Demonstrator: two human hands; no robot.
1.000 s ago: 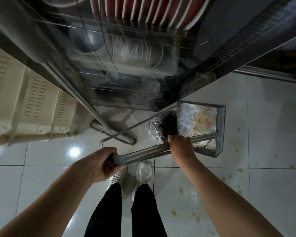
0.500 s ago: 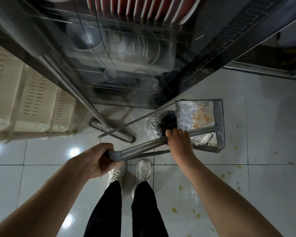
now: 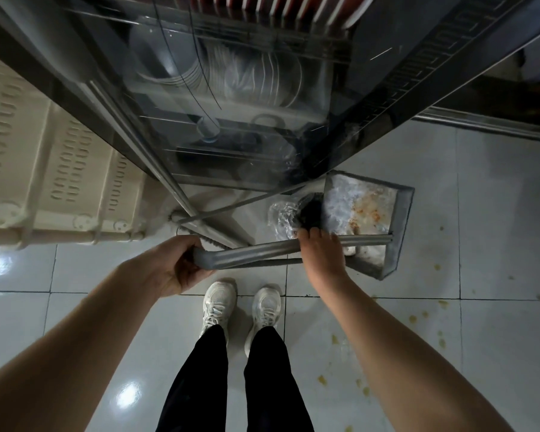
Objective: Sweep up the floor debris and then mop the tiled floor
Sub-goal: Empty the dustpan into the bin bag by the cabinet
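Metal, grey and rust-stained, one dustpan [image 3: 368,210] is sitting on the tiled floor [image 3: 496,213] right of centre, its far corner tucked against the base of a glass-fronted cabinet [image 3: 231,126]. One long tubular handle [image 3: 256,254] is running from the pan leftward and nearer. Two bare hands are holding it. The left hand [image 3: 175,266] is curling its fingers round the bent near end, and the right hand [image 3: 321,254] is wrapping over the shaft just beside the pan.

One crumpled piece of clear plastic [image 3: 281,218] is lying on the tiles touching the pan's left edge, with one dark clump [image 3: 309,210] between it and the pan; what that clump is cannot be told. One bristled brush head [image 3: 215,241] is lying on the floor under the cabinet, just beyond the left hand.

Two pale laced shoes [image 3: 219,302] are standing side by side near the middle, under two dark trouser legs. Many small yellow-brown spots [image 3: 413,319] are dotting the tiles on the right.

One cream perforated plastic crate [image 3: 60,157] is standing at far left. Inside the cabinet, one row of white plates [image 3: 262,79] is standing on edge, and a row of red-rimmed plates [image 3: 278,7] is showing above it.
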